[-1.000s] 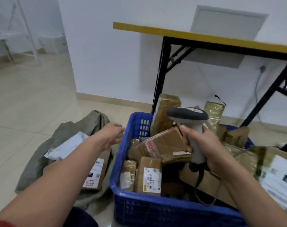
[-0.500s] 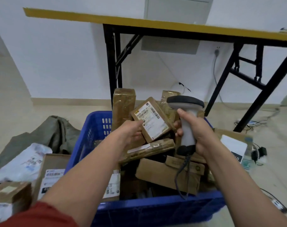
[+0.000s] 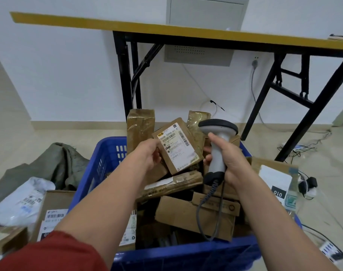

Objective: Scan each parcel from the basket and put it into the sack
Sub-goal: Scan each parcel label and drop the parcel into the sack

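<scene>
Two bare hands are working above a blue plastic basket (image 3: 106, 165) that is standing on the floor. The left hand (image 3: 147, 155) is holding a flat cardboard parcel (image 3: 178, 147) by its left edge, with the fingers curling round that edge. The parcel is hanging tilted above the far half of the basket, and its white shipping label is facing the camera. The right hand (image 3: 231, 159) is gripping a grey barcode scanner (image 3: 217, 137), with the fingers wrapping round the handle and the index finger lying high, just under the head. The scanner is standing upright just beside the parcel's right edge. Its coiled cable (image 3: 207, 208) is hanging down into the basket.

Further parcels are filling the basket. A tall taped parcel (image 3: 140, 126) is standing upright at the far edge. A long flat parcel (image 3: 172, 185) is lying across the middle. An opened cardboard box (image 3: 194, 214) is lying toward the near edge. A white-labelled box (image 3: 274, 178) is resting at the right edge.

The olive sack (image 3: 53, 163) is lying crumpled on the floor just beside the basket's left wall. A white poly mailer (image 3: 24, 200) and a labelled carton (image 3: 55, 212) are lying near it; whether either is inside the sack cannot be told. A folding table (image 3: 127, 26) with a yellow-edged top is standing beyond the basket.
</scene>
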